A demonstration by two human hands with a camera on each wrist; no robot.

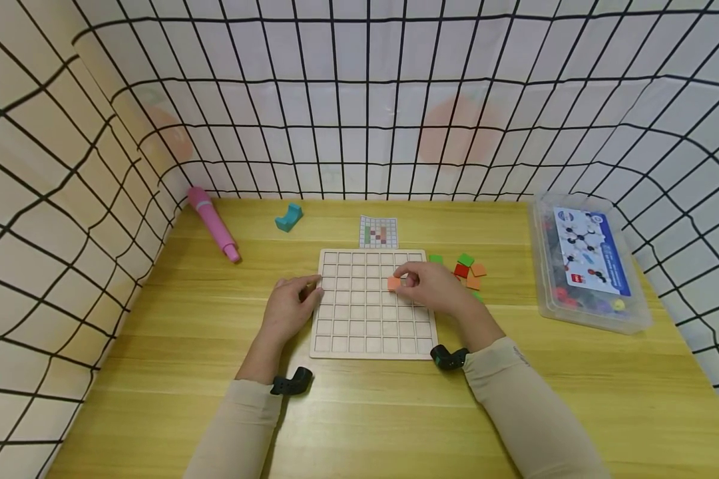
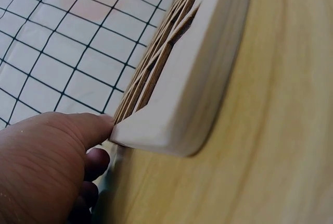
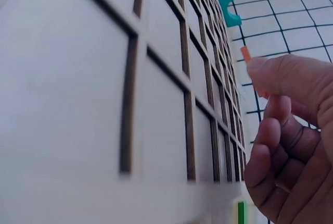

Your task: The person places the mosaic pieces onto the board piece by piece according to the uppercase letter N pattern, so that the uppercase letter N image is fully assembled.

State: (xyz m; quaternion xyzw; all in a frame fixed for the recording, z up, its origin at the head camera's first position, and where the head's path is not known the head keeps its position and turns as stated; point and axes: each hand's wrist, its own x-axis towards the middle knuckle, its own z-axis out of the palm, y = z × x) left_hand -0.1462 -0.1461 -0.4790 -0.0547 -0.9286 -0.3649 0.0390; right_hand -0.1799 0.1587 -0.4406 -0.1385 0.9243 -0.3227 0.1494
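Orange tile [image 1: 393, 284] pinched between thumb and fingers of right hand [image 1: 434, 286], grip narrow; tile juts left past fingertips, above grid board [image 1: 357, 311], seemingly clear of cells. Tile squarish, no long axis to align; nearly edge-on in right wrist view. Nearest cells lie just below grip. Left hand [image 1: 287, 307] farther off, touching board's left edge. Loose tiles [image 1: 461, 270] right of grip on tabletop [image 1: 371, 412].
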